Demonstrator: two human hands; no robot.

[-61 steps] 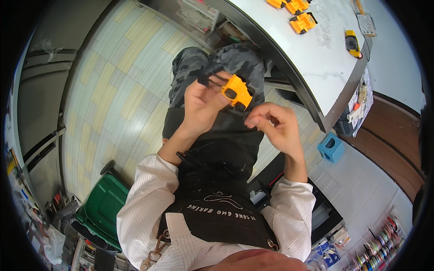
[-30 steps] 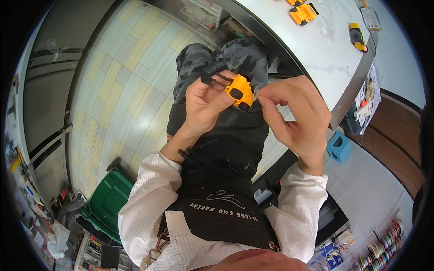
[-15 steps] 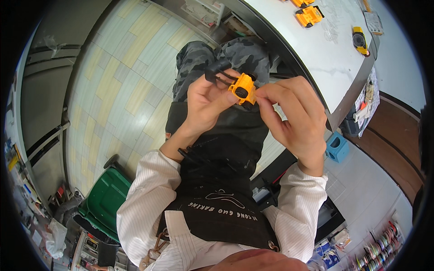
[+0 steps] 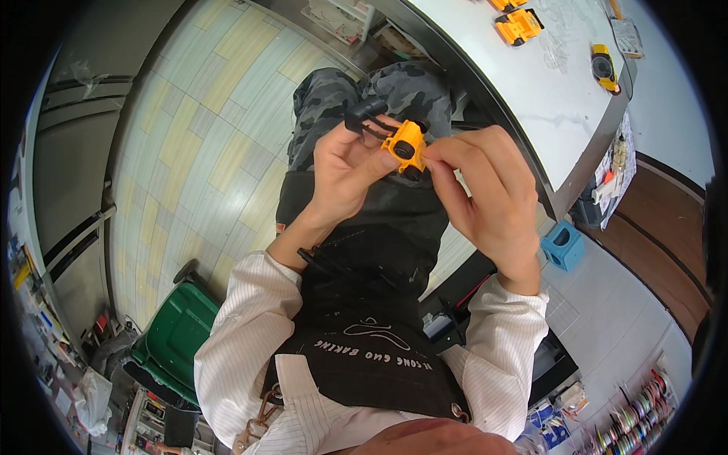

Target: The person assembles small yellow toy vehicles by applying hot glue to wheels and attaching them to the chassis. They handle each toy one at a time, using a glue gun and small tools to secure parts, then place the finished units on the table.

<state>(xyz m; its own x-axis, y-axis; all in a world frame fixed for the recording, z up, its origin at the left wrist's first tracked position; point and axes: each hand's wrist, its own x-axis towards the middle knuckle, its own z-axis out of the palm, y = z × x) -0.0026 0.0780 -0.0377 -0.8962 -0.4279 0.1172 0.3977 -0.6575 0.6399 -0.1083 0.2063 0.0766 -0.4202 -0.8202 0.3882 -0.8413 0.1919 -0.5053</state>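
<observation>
Two bare hands meet over the person's lap, with a small orange toy car (image 4: 405,145) held between them. Far to the left, down on the tiled floor (image 4: 189,136), stands a green bin (image 4: 176,338). Moving rightward, the left hand (image 4: 345,171) rises from a white striped sleeve and closes its fingers around the car's left side; a black piece (image 4: 362,115) juts from the car past the top of this hand, though how it is joined is too small to tell. The car itself sits in mid-air above the camouflage trousers (image 4: 394,87) and the black apron (image 4: 379,250), its dark round wheel facing the camera. On its right, the right hand (image 4: 489,201) pinches the car's edge between thumb and forefinger, the other fingers curled loosely behind. Further right runs the white table (image 4: 531,98), well apart from the hands, bearing two more orange toy cars (image 4: 519,24) near its far edge and a yellow and black tape measure (image 4: 604,65). Below the table's edge, a blue cube-shaped block (image 4: 563,246) rests on the floor.
</observation>
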